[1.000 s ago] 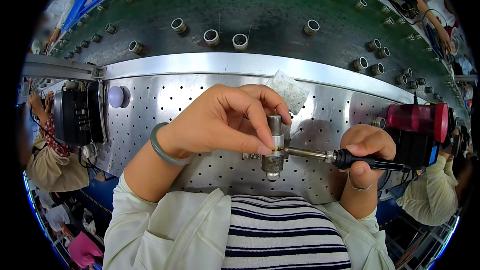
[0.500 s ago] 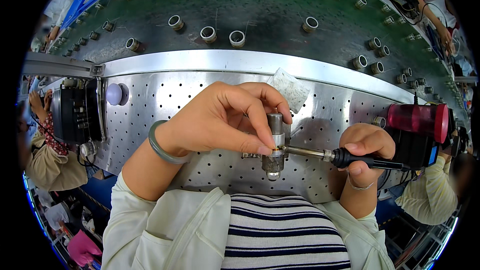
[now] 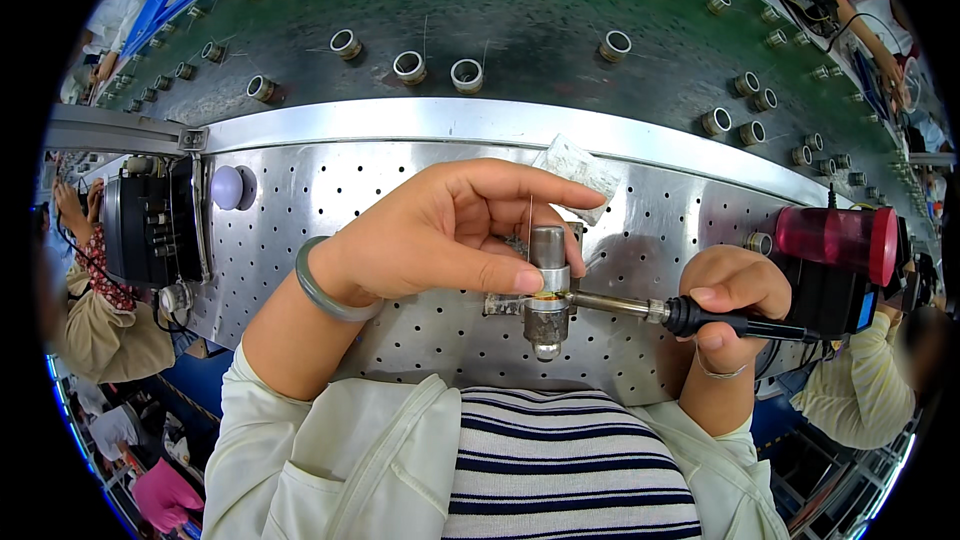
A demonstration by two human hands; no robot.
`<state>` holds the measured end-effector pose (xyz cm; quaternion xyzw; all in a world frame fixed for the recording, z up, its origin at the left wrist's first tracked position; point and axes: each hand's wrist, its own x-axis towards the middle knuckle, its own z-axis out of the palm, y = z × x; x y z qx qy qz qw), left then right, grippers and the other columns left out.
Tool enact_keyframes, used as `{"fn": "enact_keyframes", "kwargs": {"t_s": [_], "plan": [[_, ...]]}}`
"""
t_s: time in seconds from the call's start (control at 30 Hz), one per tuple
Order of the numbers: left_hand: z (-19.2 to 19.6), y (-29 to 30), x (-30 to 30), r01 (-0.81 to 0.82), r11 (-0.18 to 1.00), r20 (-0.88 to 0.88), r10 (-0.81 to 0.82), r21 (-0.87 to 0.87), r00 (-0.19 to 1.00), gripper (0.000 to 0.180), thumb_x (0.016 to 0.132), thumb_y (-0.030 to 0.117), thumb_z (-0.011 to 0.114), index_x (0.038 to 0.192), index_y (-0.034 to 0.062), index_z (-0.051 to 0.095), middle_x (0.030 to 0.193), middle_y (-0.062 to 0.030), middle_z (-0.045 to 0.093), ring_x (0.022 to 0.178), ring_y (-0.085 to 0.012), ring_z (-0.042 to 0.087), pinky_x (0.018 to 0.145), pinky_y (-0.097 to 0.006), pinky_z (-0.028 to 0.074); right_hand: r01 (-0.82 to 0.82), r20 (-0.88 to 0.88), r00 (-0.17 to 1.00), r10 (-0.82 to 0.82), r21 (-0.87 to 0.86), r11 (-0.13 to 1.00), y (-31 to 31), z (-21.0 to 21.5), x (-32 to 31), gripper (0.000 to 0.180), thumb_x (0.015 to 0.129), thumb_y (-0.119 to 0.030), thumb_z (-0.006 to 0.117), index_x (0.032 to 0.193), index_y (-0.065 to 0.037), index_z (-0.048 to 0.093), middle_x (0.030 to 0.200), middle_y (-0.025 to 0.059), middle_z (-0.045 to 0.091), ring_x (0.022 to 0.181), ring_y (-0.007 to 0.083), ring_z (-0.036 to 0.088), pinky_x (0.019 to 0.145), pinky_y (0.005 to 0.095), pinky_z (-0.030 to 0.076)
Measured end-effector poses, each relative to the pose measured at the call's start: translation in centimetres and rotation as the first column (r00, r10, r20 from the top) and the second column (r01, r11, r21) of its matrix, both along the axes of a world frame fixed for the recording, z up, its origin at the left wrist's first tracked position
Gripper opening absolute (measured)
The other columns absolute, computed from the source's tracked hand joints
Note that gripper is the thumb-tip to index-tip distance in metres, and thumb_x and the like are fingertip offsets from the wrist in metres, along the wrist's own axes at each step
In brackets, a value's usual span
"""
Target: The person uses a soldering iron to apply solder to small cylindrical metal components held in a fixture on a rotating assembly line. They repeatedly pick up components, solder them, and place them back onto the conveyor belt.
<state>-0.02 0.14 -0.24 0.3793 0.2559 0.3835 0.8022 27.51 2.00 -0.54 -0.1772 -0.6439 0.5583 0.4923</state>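
In the middle stands a steel cylindrical piece [image 3: 547, 324] with a rounded lower end and a narrower post on top. My left hand [image 3: 435, 230] is around it: the thumb presses on its side at a thin yellowish band, other fingers curl behind it, and the index finger stretches out past the post. A fine wire [image 3: 531, 215] sticks up beside the post. My right hand [image 3: 745, 290] grips the black handle of a soldering iron [image 3: 690, 317], whose metal shaft reaches left to the band, close to my thumb. Contact at the tip is too small to tell.
Beneath lies a perforated metal worktop [image 3: 290, 210] with a purple knob [image 3: 228, 188] and a crumpled packet [image 3: 578, 172]. Beyond a metal rail, a green belt [image 3: 540, 30] carries several metal rings. A pink canister [image 3: 835, 243] stands right, a black device [image 3: 150, 230] left. Other people sit at both sides.
My left index finger has lifted off the cylindrical piece and straightened to the right. The fine wire now shows clearly. The near rings on the belt have shifted slightly left; the soldering iron stays put.
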Motion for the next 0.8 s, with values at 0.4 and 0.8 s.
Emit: {"fn": "enact_keyframes", "kwargs": {"t_s": [0.4,0.8], "plan": [[0.43,0.11,-0.23,0.032,0.999,-0.053,-0.033,-0.022,0.998,0.066,0.074,-0.006,0.07,0.133,-0.0074,0.042,0.103,-0.0196,0.063,0.091,-0.0158,0.063,0.075,-0.021,0.052,-0.011,0.031,0.999,0.008,0.096,0.995,0.16,0.21,-0.12,0.023,0.067,-0.003,0.078,0.084,0.005,0.063,0.066,0.012,0.062,0.049,0.0184,0.056,0.047,0.026,0.043],[0.21,0.16,-0.27,0.064,0.994,0.019,-0.062,-0.084,0.998,0.075,0.073,-0.01,0.07,0.138,-0.007,0.034,0.106,-0.0213,0.061,0.088,-0.0146,0.063,0.075,-0.021,0.053,-0.01,-0.056,0.998,0.013,0.06,0.998,0.23,0.11,-0.14,0.022,0.07,-0.002,0.075,0.084,0.007,0.061,0.065,0.0126,0.061,0.047,0.0177,0.054,0.044,0.0263,0.042]]}}
